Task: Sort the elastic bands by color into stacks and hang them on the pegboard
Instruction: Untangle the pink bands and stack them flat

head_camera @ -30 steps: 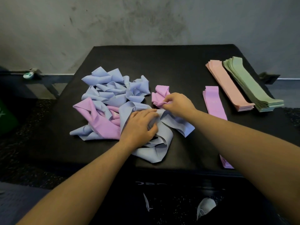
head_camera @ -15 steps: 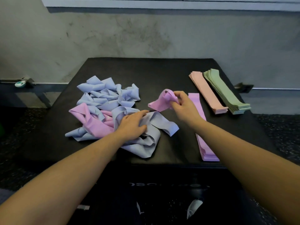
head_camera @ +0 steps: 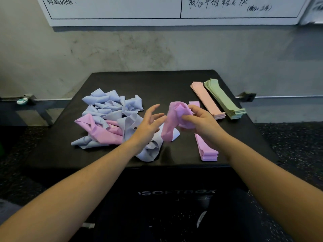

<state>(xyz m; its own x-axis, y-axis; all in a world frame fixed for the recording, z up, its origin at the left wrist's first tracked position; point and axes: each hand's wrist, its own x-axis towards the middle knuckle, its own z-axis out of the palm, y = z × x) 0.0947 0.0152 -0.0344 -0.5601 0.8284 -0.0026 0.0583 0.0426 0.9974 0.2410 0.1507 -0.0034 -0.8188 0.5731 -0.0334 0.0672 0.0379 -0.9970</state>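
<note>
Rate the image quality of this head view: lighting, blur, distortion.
Head view: dim, even light, no glare on the black box. Wide-angle bending curves the whiteboard edge. The left hand is slightly motion-smeared, and the right hand gripping the purple band is softly blurred. The peach stack and green stack read clearly.

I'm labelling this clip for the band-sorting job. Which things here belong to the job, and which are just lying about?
Part of the job:
- crumpled purple band, held in the right hand
- left hand, open, reaching toward it
- unsorted pile of blue and purple bands
- purple stack
- pink stack
- green stack

Just lying about:
- whiteboard on the wall
- teal object at far left
</note>
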